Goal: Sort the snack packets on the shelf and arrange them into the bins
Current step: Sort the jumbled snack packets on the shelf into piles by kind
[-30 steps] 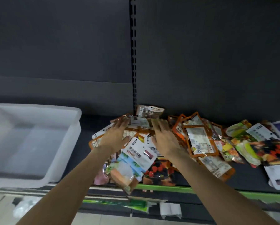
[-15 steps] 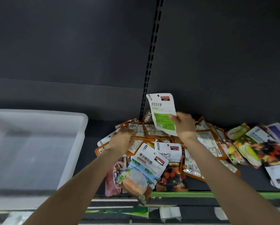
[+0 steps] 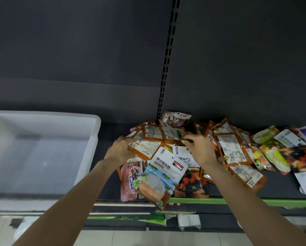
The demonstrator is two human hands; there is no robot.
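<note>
Nearest, left hand [image 3: 121, 153] curled around orange-bordered packets [image 3: 145, 148] at the pile's left edge, right hand [image 3: 199, 150] pinching another [image 3: 173, 134] atop the heap on the shelf [image 3: 280, 185], beside a coconut packet [image 3: 162, 176] reading 椰子糕软糖, white bin [image 3: 95, 132] left, contents unseen.

On the shelf [image 3: 281, 189] a bin [image 3: 42, 148] sits at nine o'clock, well apart from the heap of snack packets [image 3: 193, 148] at centre. More packets [image 3: 290, 151] trail toward three o'clock. One packet [image 3: 161, 176] at six o'clock overhangs the shelf's front edge. Another [image 3: 175, 118] leans on the back panel [image 3: 237, 59] at twelve o'clock behind the heap.
</note>
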